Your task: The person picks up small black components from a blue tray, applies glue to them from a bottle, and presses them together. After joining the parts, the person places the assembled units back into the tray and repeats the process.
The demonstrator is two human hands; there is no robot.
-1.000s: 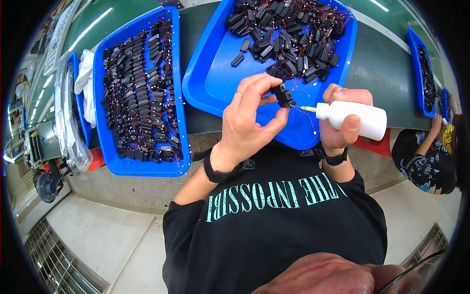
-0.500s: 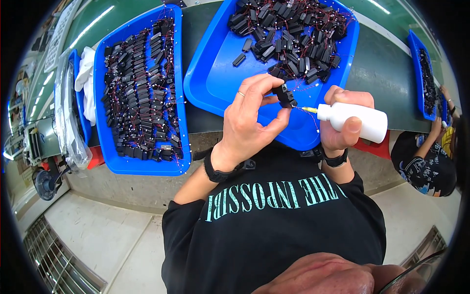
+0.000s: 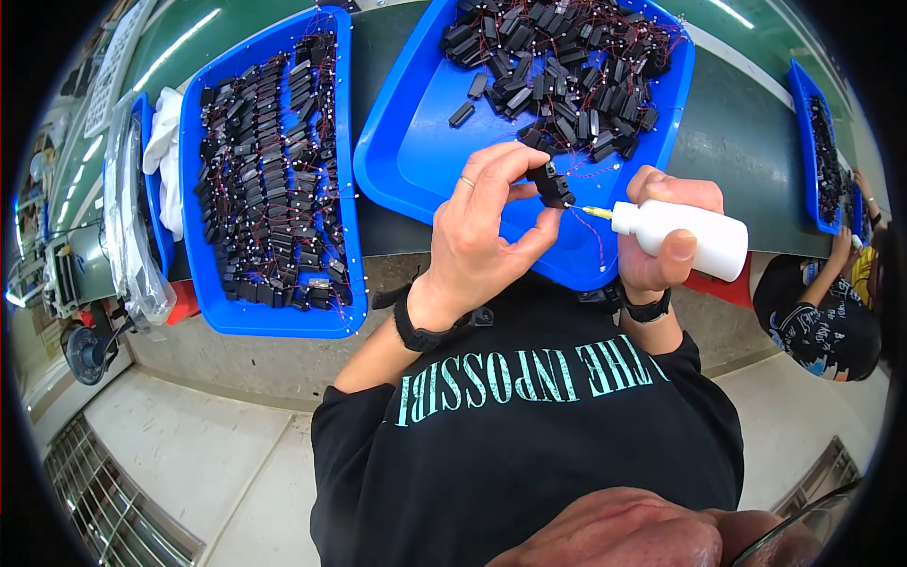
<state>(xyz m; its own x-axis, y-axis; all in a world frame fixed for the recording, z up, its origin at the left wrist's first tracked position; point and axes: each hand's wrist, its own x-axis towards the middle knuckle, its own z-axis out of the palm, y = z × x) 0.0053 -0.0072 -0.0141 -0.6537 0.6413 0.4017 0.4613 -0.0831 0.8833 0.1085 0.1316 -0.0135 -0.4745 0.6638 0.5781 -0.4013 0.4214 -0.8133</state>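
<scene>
Between the thumb and fingers of my left hand (image 3: 489, 213) is a small black wired part (image 3: 549, 184), tilted, above the near end of a large blue tray (image 3: 402, 142). A thin red wire with a tiny white end hangs from it. My right hand (image 3: 666, 227) is wrapped round a white squeeze bottle (image 3: 694, 238), held on its side. The bottle's yellowish needle tip (image 3: 597, 212) points left, at the lower end of the part; whether it touches is too small to tell. Loose black wired parts (image 3: 567, 71) lie heaped at the tray's far end.
Left of it, a second blue tray (image 3: 269, 323) holds similar parts in rows. Further left are clear plastic bags (image 3: 132, 227), a white cloth (image 3: 166, 156) and a small fan (image 3: 87, 352). At far right, another person (image 3: 822, 317) works by a blue tray (image 3: 803, 94).
Both hands stay nearly where they were, the needle tip still by the part. The hanging red wire has swung a little and shows more plainly below the needle.
</scene>
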